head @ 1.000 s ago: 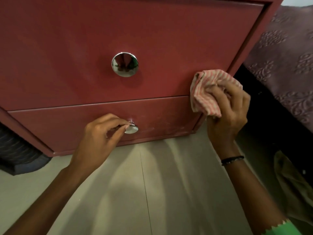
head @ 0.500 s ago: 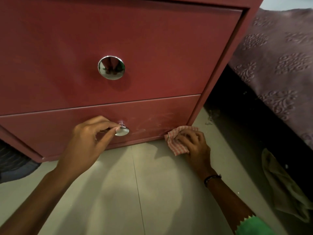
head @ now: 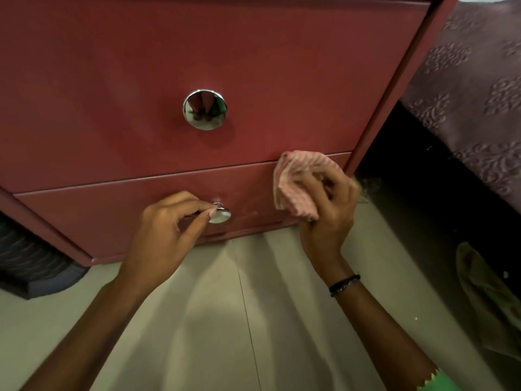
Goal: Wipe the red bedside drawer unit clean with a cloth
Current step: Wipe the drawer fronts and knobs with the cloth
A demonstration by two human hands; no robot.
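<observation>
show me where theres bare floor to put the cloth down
Bare floor lies between the two forearms, below the drawer unit. It is crowded right, by the bed, where an olive rag lies.

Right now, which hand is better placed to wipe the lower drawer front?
Right. The right hand already grips the cloth against the lower drawer; the left hand pinches its knob.

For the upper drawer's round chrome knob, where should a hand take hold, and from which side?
Pinch the rim of the upper knob, coming straight at the drawer front: it is a round disc facing outward, probably with a gap behind its edge for fingertips. Nothing blocks it; both hands are lower down.
</observation>
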